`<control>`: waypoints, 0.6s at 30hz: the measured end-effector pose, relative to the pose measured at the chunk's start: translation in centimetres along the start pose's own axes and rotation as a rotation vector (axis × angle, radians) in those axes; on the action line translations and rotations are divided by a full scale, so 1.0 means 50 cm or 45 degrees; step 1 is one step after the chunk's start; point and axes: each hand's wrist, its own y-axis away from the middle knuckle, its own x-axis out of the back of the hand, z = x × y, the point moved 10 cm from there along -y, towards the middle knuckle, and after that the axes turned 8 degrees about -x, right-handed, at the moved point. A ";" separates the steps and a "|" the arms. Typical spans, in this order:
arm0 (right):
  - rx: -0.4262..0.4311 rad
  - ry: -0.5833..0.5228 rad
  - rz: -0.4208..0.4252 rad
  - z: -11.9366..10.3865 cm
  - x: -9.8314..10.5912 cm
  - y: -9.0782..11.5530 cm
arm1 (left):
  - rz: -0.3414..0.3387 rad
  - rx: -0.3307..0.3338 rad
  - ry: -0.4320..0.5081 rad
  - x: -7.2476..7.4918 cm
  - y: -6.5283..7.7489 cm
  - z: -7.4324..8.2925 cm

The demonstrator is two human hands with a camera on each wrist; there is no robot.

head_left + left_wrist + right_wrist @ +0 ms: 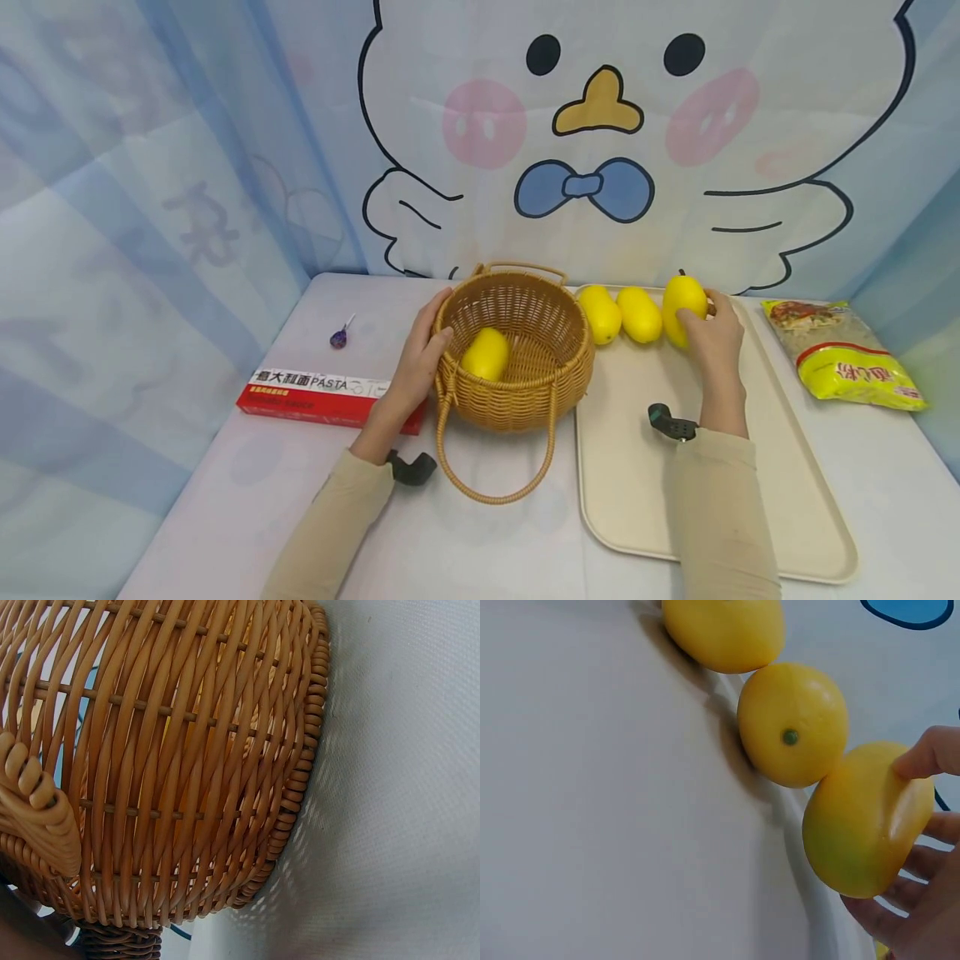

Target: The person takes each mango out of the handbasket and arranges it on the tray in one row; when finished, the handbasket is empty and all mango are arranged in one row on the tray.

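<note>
My right hand (716, 337) grips a yellow mango (681, 312) at the far edge of the beige tray (637, 467). In the right wrist view, the thumb (926, 754) lies on top of that mango and the other fingers curl beneath it. Two more mangoes, one nearer (639, 315) and one farther left (599, 314), sit beside it in a row. My left hand (416, 358) holds the left rim of a brown wicker basket (517, 408), thumb over the edge. One mango (486, 354) lies inside the basket. Woven wicker fills most of the left wrist view.
Left of the basket lies a red and white pasta box (315, 396), partly behind the left hand, with a lollipop (339, 337) beyond it. A yellow noodle bag (847, 354) rests right of the tray. One basket handle (495, 500) hangs toward me; a printed curtain (600, 242) closes off the back.
</note>
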 end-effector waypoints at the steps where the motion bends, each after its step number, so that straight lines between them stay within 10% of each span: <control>1: -0.009 0.000 -0.007 0.003 -0.001 -0.001 | 0.000 0.003 -0.004 0.000 0.000 0.000; 18: 0.026 0.040 -0.015 0.014 -0.002 -0.006 | 0.000 0.011 -0.011 0.000 0.000 -0.001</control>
